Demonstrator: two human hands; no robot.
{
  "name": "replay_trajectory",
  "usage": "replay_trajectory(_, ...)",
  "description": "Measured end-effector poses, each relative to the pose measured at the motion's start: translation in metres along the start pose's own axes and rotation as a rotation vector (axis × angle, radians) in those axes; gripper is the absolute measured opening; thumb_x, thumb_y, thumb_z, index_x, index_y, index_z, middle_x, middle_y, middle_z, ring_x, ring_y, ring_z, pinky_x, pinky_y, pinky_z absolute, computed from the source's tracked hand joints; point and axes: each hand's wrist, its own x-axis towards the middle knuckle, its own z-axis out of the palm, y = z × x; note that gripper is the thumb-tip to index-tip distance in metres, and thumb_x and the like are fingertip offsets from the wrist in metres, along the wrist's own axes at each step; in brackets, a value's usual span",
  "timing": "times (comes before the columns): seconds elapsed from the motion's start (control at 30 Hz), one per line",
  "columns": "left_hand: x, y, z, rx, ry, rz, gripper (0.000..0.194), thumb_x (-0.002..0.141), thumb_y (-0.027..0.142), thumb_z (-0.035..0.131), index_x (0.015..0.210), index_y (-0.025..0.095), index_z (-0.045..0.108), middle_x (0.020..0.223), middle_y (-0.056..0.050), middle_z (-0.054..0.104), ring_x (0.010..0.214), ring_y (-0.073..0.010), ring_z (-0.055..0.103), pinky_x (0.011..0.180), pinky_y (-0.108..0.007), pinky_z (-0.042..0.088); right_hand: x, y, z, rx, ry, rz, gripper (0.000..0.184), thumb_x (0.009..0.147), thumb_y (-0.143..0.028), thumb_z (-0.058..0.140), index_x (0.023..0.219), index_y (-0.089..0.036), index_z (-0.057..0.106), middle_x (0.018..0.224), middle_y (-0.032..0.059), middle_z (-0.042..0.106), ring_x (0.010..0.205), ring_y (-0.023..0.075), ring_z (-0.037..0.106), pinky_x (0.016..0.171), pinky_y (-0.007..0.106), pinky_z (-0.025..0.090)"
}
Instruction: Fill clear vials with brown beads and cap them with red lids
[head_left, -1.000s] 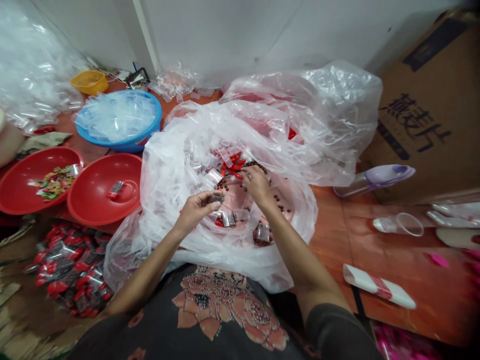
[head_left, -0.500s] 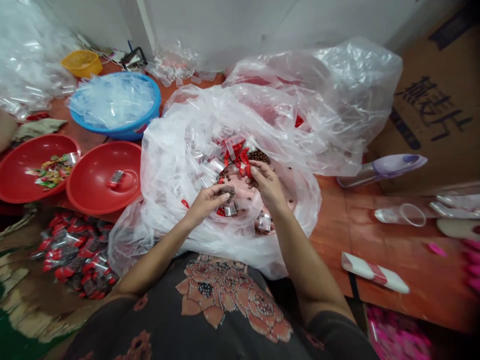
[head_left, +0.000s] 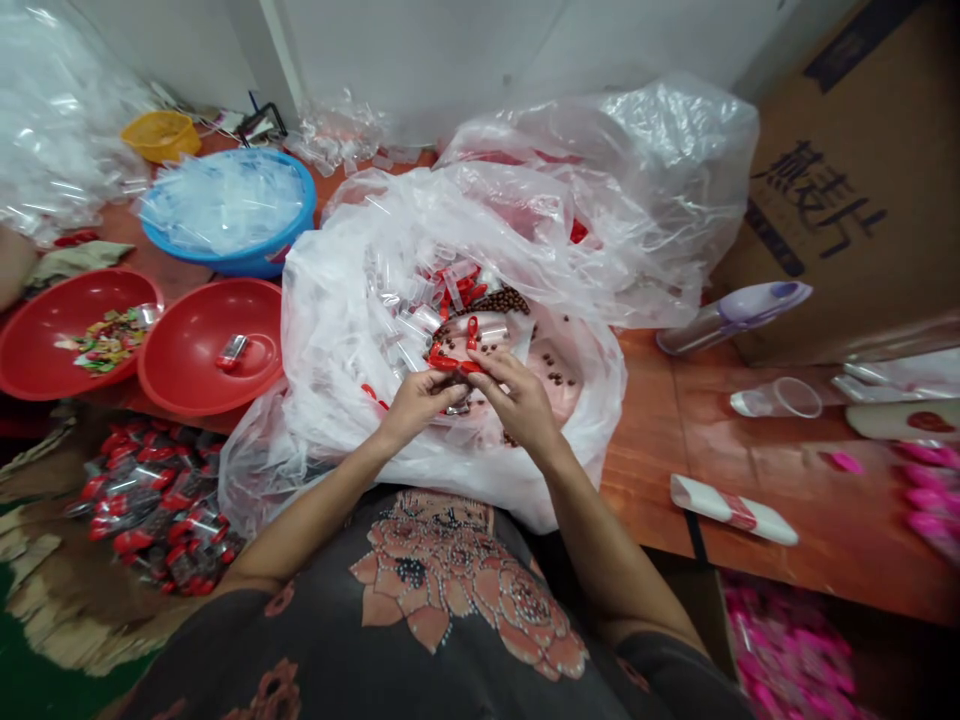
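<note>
Lining the red piece (head_left: 465, 367) up squarely against the small container (head_left: 453, 379) looks like what matters most, at the middle of the frame, where both hands meet over the white plastic bag (head_left: 322, 320). The left hand (head_left: 412, 408) seems to have thumb and fingers pinched around the container, mostly covering it, so its exact tilt cannot be told; the right hand (head_left: 521, 400) has its grip drawn in tight, fingertips on the red piece. A firm left hold seems best, with the right pressing evenly rather than from one edge, since a lopsided push could tip the container and spill anything inside. Working low over the bag makes sense: brown beads (head_left: 506, 300) lie loose beyond the fingers, near clear tubes (head_left: 411, 345), and a dropped part could get lost among them. At the left of the frame, the red-ended container (head_left: 232, 351) in the red bowl (head_left: 184, 380) offers a pattern for checking alignment.
</note>
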Motion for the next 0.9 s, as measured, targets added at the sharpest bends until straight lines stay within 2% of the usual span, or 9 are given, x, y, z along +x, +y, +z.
replay_trajectory(0.07, -0.002, 0.006, 0.002, 0.03, -0.005, 0.024, 0.036, 0.077, 0.037, 0.077, 0.103, 0.013, 0.076, 0.095, -0.006, 0.075, 0.085, -0.0167, 0.067, 0.081, -0.031, 0.056, -0.006, -0.002, 0.005, 0.084, 0.127, 0.047, 0.028, 0.094, -0.033, 0.061, 0.12, -0.032, 0.071, 0.107, 0.0031, 0.07, 0.1, 0.0191, 0.065, 0.092, 0.038, 0.054)
replay_trajectory(0.13, -0.004, 0.011, 0.004, 0.061, -0.013, 0.041, 0.035, 0.077, 0.035, 0.077, 0.103, 0.013, 0.077, 0.098, -0.007, 0.075, 0.086, -0.0166, 0.067, 0.082, -0.03, 0.055, -0.011, -0.003, 0.009, 0.113, 0.193, 0.043, 0.027, 0.095, -0.033, 0.06, 0.12, -0.034, 0.072, 0.106, 0.0022, 0.071, 0.098, 0.0183, 0.067, 0.091, 0.038, 0.055)
replay_trajectory(0.2, -0.006, 0.013, 0.003, 0.07, -0.009, 0.042, 0.031, 0.076, 0.033, 0.077, 0.1, 0.013, 0.077, 0.095, -0.006, 0.076, 0.082, -0.0153, 0.067, 0.081, -0.029, 0.055, -0.014, -0.002, 0.011, 0.044, 0.183, -0.044, 0.031, 0.097, -0.032, 0.058, 0.126, -0.036, 0.068, 0.109, 0.0028, 0.07, 0.1, 0.0186, 0.067, 0.092, 0.039, 0.055)
replay_trajectory(0.33, -0.007, 0.01, -0.001, 0.052, 0.014, -0.002, 0.025, 0.076, 0.032, 0.077, 0.092, 0.013, 0.078, 0.083, -0.004, 0.075, 0.074, -0.0131, 0.066, 0.075, -0.026, 0.055, -0.016, 0.009, 0.012, -0.2, 0.063, -0.369, 0.057, 0.092, -0.033, 0.066, 0.146, -0.034, 0.049, 0.122, 0.0093, 0.065, 0.115, 0.0245, 0.062, 0.098, 0.044, 0.054)
replay_trajectory(0.4, -0.009, 0.009, -0.001, 0.058, 0.026, -0.01, 0.023, 0.077, 0.032, 0.077, 0.088, 0.013, 0.078, 0.08, -0.004, 0.074, 0.072, -0.0131, 0.066, 0.073, -0.025, 0.055, -0.017, 0.012, 0.013, -0.257, 0.047, -0.435, 0.064, 0.09, -0.033, 0.068, 0.15, -0.031, 0.044, 0.125, 0.0118, 0.064, 0.116, 0.026, 0.061, 0.098, 0.045, 0.054)
replay_trajectory(0.47, -0.011, 0.01, -0.001, 0.063, 0.023, -0.019, 0.024, 0.077, 0.033, 0.077, 0.089, 0.013, 0.078, 0.08, -0.003, 0.074, 0.073, -0.0137, 0.066, 0.074, -0.027, 0.056, -0.018, 0.013, 0.013, -0.238, 0.072, -0.394, 0.057, 0.095, -0.032, 0.062, 0.149, -0.031, 0.045, 0.123, 0.0113, 0.064, 0.114, 0.0243, 0.063, 0.096, 0.044, 0.055)
replay_trajectory(0.63, -0.017, 0.019, 0.002, 0.032, 0.004, -0.057, 0.034, 0.076, 0.034, 0.077, 0.102, 0.012, 0.077, 0.087, -0.005, 0.074, 0.078, -0.0152, 0.068, 0.078, -0.03, 0.059, -0.019, 0.004, 0.007, -0.034, 0.097, -0.189, 0.036, 0.099, -0.029, 0.054, 0.134, -0.035, 0.061, 0.117, 0.0049, 0.069, 0.11, 0.0199, 0.065, 0.095, 0.04, 0.055)
replay_trajectory(0.8, -0.019, 0.022, 0.002, 0.089, -0.019, -0.042, 0.033, 0.076, 0.031, 0.075, 0.104, 0.013, 0.077, 0.092, -0.007, 0.075, 0.081, -0.016, 0.069, 0.079, -0.03, 0.059, -0.02, 0.0, 0.004, 0.07, 0.071, -0.051, 0.031, 0.097, -0.031, 0.057, 0.125, -0.035, 0.068, 0.108, 0.0035, 0.07, 0.106, 0.0194, 0.065, 0.094, 0.04, 0.055)
replay_trajectory(0.9, -0.019, 0.02, 0.001, 0.108, -0.03, -0.043, 0.034, 0.077, 0.032, 0.074, 0.105, 0.014, 0.077, 0.094, -0.007, 0.075, 0.082, -0.0157, 0.068, 0.08, -0.03, 0.059, -0.022, 0.001, 0.005, 0.046, 0.093, -0.05, 0.03, 0.096, -0.032, 0.058, 0.123, -0.036, 0.069, 0.107, 0.0036, 0.066, 0.104, 0.0192, 0.064, 0.092, 0.04, 0.055)
